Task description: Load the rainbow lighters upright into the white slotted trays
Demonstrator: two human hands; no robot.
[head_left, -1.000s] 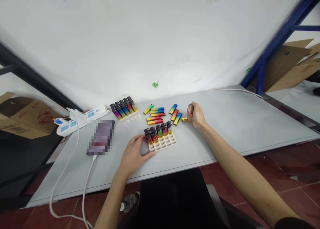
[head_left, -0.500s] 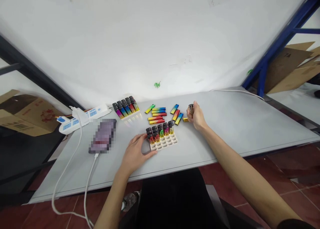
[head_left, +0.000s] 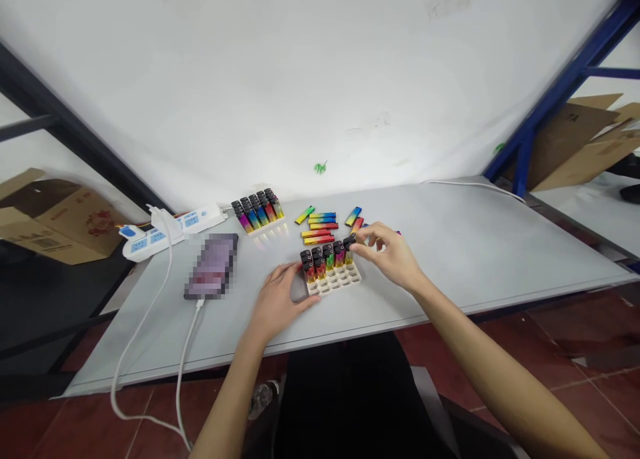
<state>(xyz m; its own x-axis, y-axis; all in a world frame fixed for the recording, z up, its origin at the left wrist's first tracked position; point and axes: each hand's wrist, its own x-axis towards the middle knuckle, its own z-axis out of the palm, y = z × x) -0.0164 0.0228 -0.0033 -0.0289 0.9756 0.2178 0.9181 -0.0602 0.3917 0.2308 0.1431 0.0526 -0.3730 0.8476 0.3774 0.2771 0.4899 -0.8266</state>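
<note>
A cream slotted tray (head_left: 327, 287) stands near the table's front edge, with several upright colourful lighters (head_left: 320, 267) in its left and back slots. My left hand (head_left: 280, 302) grips the tray's left end, thumb at the front corner and fingers behind the lighters. At the tray's back right, my right hand (head_left: 390, 251) pinches the black top of a lighter (head_left: 352, 239); its lower part is hidden behind the lighter in front. Beyond the tray, several loose lighters (head_left: 320, 232) lie flat, and my right hand covers part of some on the right.
A second tray (head_left: 267, 228) full of upright lighters stands at the back left. A phone (head_left: 213, 265) on a white cable and a power strip (head_left: 175, 231) lie on the left. Cardboard boxes (head_left: 65, 225) flank the table. The wall (head_left: 320, 79) rises behind.
My right hand has moved left and toward me, bringing a lighter from the right of the loose ones to the tray's back right. My left hand has stayed on the tray.
</note>
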